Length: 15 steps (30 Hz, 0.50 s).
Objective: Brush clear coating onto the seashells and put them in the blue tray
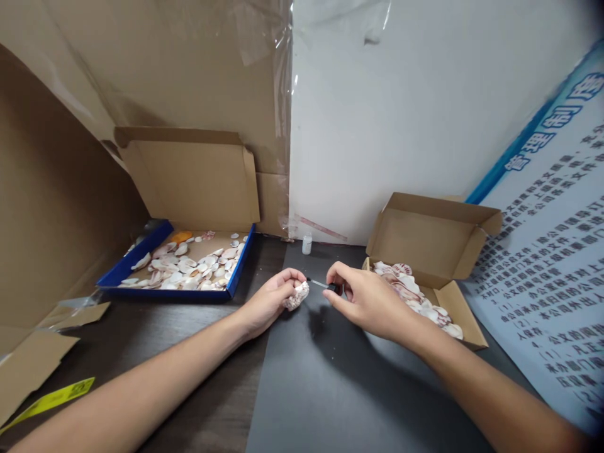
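Observation:
My left hand (272,297) is closed around a pale speckled seashell (297,296), held just above the dark table. My right hand (365,299) pinches a small black-capped brush applicator (325,285), its thin tip pointing left and almost touching the shell. A small white bottle (307,244) stands behind the hands near the wall. Right of my right hand sits an open cardboard box (467,330) holding several pink-and-white shells. To the far left, a blue-edged box (123,269) holds several more shells spread flat.
A dark grey mat (325,390) covers the table's middle. Cardboard panels (51,189) wall in the left and back. A printed poster (552,270) leans at the right. A yellow label (56,397) and loose cardboard flap (33,358) lie at front left.

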Tool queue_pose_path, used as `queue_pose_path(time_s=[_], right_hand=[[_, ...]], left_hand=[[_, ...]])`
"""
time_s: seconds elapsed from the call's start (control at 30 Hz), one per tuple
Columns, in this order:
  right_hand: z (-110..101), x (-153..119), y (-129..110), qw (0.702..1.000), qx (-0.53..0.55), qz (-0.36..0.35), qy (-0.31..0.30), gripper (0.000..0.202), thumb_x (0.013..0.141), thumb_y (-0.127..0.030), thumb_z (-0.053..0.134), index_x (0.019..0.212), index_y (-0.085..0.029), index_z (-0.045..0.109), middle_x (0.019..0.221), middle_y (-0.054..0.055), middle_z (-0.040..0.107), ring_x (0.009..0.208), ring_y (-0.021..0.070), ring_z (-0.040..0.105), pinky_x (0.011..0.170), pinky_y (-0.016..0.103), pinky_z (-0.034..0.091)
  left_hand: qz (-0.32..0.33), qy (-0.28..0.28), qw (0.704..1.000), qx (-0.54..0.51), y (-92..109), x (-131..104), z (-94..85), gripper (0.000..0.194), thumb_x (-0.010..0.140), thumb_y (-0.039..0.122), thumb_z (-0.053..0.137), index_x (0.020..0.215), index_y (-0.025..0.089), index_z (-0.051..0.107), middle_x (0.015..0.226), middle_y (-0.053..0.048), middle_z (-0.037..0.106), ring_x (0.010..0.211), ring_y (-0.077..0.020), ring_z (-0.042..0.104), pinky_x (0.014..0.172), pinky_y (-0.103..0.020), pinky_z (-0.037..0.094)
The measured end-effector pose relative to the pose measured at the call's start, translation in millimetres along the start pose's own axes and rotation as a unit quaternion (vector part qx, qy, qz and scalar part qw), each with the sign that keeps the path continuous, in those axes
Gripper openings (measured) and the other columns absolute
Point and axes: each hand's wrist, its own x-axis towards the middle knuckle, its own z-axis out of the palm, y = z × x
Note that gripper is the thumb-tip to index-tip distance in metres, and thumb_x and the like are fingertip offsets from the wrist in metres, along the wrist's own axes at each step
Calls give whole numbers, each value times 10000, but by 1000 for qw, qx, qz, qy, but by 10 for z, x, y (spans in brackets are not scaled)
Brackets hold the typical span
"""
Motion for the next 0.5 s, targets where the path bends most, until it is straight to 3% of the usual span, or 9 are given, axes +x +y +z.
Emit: queue_pose_path(time_s=[0.1,0.27,0.5], right_hand=[[-10,-1,-18,999,35,-17,-15,75,902,-284,576,942,-232,541,719,-31,613,634,144,563,603,251,364],[11,-6,7,999,-42,4,-22,89,874,-258,599,938,-236,542,720,-24,623,631,157,562,587,259,331],[83,31,93,999,30,12,-26,71,845,-236,627,865,-222,560,806,-4,678,719,168,612,653,271,395]], left_hand=[[-2,-3,1000,2,4,-4,-2,243,707,161,636,939,173,566,757,17,538,590,-79,398,558,-213,264],[-4,-2,1000,3,-1,5,-8,231,719,170,627,942,171,566,762,16,535,589,-76,395,561,-209,269],[3,2,1000,5,-4,2,6,224,727,199,635,939,176,567,761,18,533,587,-80,400,557,-213,274]])
